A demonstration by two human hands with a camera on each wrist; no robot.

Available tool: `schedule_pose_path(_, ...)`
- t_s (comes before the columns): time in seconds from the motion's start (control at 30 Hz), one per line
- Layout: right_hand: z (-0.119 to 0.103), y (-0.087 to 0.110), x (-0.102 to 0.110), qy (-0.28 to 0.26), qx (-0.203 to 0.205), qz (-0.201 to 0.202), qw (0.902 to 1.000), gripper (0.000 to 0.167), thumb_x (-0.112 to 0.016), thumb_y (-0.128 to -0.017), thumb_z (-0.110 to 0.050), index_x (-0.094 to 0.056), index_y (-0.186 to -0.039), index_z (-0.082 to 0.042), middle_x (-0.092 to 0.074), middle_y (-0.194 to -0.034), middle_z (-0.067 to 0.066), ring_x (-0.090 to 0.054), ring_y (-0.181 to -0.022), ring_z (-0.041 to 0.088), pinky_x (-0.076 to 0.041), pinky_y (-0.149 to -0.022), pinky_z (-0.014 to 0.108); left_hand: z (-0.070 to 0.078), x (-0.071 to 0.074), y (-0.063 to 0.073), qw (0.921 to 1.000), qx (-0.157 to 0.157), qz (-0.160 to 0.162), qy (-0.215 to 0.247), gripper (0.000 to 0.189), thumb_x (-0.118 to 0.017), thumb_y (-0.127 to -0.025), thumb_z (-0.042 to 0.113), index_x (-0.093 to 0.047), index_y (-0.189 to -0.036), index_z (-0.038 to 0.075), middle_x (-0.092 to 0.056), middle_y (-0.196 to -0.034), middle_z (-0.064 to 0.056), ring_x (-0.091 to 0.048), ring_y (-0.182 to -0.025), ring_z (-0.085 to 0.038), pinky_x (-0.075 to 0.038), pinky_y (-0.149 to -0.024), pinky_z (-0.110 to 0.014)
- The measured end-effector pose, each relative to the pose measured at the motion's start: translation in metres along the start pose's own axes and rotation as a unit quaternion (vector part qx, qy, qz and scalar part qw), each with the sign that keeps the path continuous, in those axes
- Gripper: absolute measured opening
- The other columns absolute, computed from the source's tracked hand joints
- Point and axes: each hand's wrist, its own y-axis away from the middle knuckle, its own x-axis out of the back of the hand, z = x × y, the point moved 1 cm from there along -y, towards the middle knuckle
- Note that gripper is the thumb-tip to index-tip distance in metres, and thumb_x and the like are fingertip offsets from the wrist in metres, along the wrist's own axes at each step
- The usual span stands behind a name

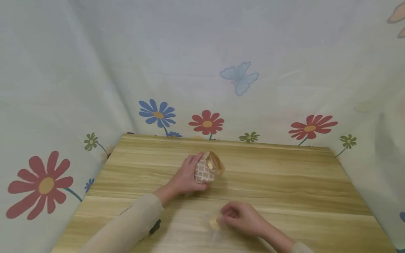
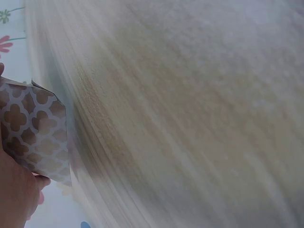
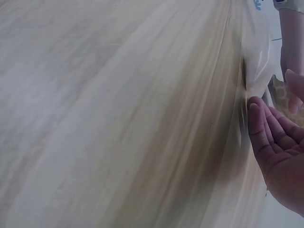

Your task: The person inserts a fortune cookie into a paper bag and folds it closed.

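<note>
My left hand [image 1: 186, 177] grips a small brown paper bag [image 1: 204, 172] with a white lattice pattern, thumb on the near side and fingers on the far side. The bag is tipped, its open mouth facing right. In the left wrist view, the bag's patterned face [image 2: 38, 128] shows beside the hand. Nearer the front, my right hand [image 1: 243, 218] pinches a clear plastic wrapper [image 1: 215, 226] with a yellowish patch, blurred in the head view. The right wrist view shows the clear film [image 3: 259, 57] stretching out from the fingertips.
Both hands work over a wooden tabletop [image 1: 284, 182] with light and dark grain. Behind it and at the sides hangs a pale cloth [image 1: 177, 63] printed with flowers and a butterfly. A small dark object [image 1: 155, 227] shows beside the left sleeve.
</note>
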Motion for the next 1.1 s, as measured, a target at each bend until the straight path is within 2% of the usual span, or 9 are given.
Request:
schedule_pose_path(0.17,-0.005,-0.008,-0.001,0.002,0.01,0.001,0.9999,0.044,-0.083,-0.094,-0.03,-0.071,-0.121,0.003,-0.077,-0.1,0.003,-0.072,-0.087,0.01,-0.06,-0.078,0.026,-0.002,0.002,0.002,1.0,0.005,0.0,-0.004,0.129,-0.098,-0.066,0.042,-0.025,-0.17,0.02,-0.045,-0.148,-0.013,-0.053,-0.126,-0.027,-0.051,-0.108,-0.047)
schedule_pose_path(0.37,-0.009,-0.018,-0.009,0.047,0.053,0.008,0.9974,0.056,-0.088,-0.088,-0.031,-0.07,-0.127,0.006,-0.075,-0.109,0.01,-0.072,-0.093,0.016,-0.061,-0.082,0.029,-0.003,0.004,0.005,0.9999,0.008,-0.001,-0.009,0.129,-0.097,-0.066,0.043,-0.024,-0.17,0.022,-0.044,-0.149,-0.012,-0.053,-0.125,-0.026,-0.051,-0.107,-0.047)
schedule_pose_path(0.5,-0.011,-0.023,-0.014,0.073,0.067,-0.006,0.9951,0.053,-0.091,-0.085,-0.031,-0.072,-0.122,0.003,-0.072,-0.102,0.006,-0.067,-0.089,0.014,-0.058,-0.079,0.027,-0.003,0.005,0.007,0.9999,0.009,-0.003,-0.009,0.13,-0.098,-0.066,0.043,-0.023,-0.17,0.02,-0.044,-0.149,-0.012,-0.053,-0.125,-0.026,-0.051,-0.107,-0.047)
schedule_pose_path(0.7,-0.014,-0.025,-0.017,0.079,0.051,-0.02,0.9954,0.056,-0.093,-0.081,-0.031,-0.072,-0.121,0.002,-0.069,-0.1,0.002,-0.063,-0.089,0.01,-0.056,-0.079,0.026,-0.001,0.007,0.006,1.0,0.002,0.001,-0.008,0.129,-0.097,-0.067,0.042,-0.024,-0.17,0.019,-0.044,-0.15,-0.012,-0.053,-0.127,-0.026,-0.051,-0.108,-0.048)
schedule_pose_path(0.93,-0.017,-0.025,-0.022,0.073,0.079,-0.035,0.9935,0.036,-0.095,-0.078,-0.026,-0.072,-0.099,-0.008,-0.065,-0.087,-0.004,-0.06,-0.08,0.005,-0.054,-0.072,0.022,-0.003,0.006,0.007,1.0,-0.001,-0.002,-0.005,0.129,-0.097,-0.067,0.042,-0.023,-0.17,0.019,-0.044,-0.149,-0.011,-0.052,-0.126,-0.026,-0.051,-0.108,-0.047)
schedule_pose_path(1.1,-0.016,-0.023,-0.025,0.061,0.072,-0.034,0.995,0.031,-0.094,-0.08,-0.027,-0.071,-0.095,-0.013,-0.064,-0.085,-0.006,-0.058,-0.077,0.004,-0.052,-0.07,0.022,-0.004,0.005,0.008,1.0,-0.006,0.002,-0.003,0.129,-0.097,-0.067,0.042,-0.024,-0.17,0.017,-0.045,-0.149,-0.012,-0.053,-0.125,-0.026,-0.052,-0.106,-0.047)
